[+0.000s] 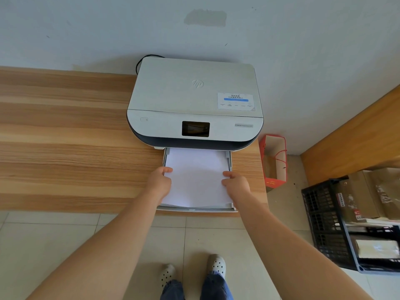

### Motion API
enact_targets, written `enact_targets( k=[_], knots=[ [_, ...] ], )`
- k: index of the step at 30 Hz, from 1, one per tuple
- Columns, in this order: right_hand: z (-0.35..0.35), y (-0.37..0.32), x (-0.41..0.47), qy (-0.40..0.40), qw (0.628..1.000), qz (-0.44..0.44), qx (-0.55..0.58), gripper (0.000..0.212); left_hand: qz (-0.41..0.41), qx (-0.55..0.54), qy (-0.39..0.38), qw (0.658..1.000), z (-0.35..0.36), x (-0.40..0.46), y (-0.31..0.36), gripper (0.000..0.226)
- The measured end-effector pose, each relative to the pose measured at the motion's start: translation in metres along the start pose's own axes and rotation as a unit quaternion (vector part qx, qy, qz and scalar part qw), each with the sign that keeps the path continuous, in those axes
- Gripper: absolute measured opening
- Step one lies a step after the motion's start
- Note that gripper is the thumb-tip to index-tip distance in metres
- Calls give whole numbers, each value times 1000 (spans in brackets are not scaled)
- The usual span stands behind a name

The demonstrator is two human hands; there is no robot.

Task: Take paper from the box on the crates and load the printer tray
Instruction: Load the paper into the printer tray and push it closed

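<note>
Paper stack [197, 176]: left hand [159, 182] and right hand [236, 184] pinch its sides, squaring it into the printer tray [195, 210].

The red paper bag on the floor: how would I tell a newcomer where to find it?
Start at the white printer on the wooden desk. Just past the desk's right end, a tall narrow bag stands open on the floor against the wall. It is the only red thing there, with red cord handles, unlike the black crate nearby.

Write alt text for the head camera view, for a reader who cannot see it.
Both hands, left hand and right hand, hold a white paper stack in the pulled-out tray of a printer on a wooden desk.
</note>
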State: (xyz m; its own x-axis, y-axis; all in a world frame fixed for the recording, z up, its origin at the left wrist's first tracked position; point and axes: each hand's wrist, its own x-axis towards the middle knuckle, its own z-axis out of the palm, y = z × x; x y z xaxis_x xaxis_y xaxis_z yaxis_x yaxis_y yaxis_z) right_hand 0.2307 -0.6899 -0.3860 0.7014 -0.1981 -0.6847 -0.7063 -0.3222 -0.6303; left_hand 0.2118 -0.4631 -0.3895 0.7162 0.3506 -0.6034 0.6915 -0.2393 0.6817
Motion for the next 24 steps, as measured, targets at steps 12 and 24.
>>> enact_targets(
  k=[12,24],
  knots=[
    [5,-2,13,36,999,-8,29,35,50,37,13,998,2,12,5,42],
    [-12,9,-1,89,994,-63,-24,35,132,233,27,963,0,8,6,43]
  ],
)
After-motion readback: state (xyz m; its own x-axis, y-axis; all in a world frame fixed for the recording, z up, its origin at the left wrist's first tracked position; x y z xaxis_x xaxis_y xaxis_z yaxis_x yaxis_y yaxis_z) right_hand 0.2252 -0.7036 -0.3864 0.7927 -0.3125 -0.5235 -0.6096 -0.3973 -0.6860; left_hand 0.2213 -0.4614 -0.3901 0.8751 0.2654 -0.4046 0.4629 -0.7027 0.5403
